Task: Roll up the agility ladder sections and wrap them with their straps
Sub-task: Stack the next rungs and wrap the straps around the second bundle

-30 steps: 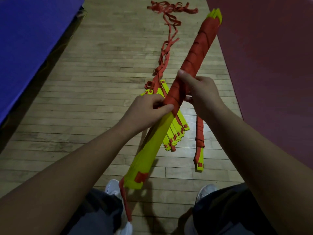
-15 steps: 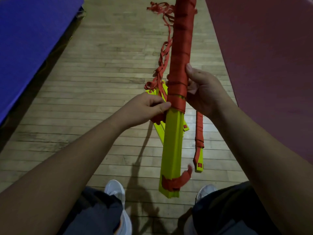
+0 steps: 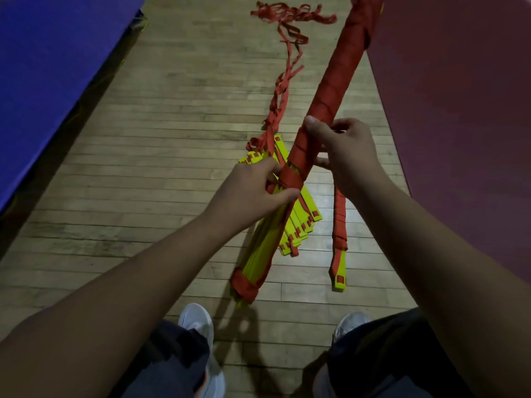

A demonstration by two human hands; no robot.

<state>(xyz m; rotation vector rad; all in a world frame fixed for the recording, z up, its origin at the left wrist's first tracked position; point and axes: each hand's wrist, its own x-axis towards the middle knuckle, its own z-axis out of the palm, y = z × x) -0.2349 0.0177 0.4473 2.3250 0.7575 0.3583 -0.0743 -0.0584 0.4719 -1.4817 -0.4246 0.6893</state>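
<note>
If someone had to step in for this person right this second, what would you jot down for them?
Left hand: closed on the held bundle at the lower edge of its wrapping, pinching the red strap.
Right hand: gripping the same bundle just above, thumb across it.
Done: the upper part of the bundle is wound in red strap; a red band sits around its lower end.
Left: the yellow middle stretch is bare, so the winding is unfinished.
On the wooden floor: a loose stack of yellow rungs with tangled straps trailing away, not yet rolled, and a smaller wrapped piece beside it.
</note>
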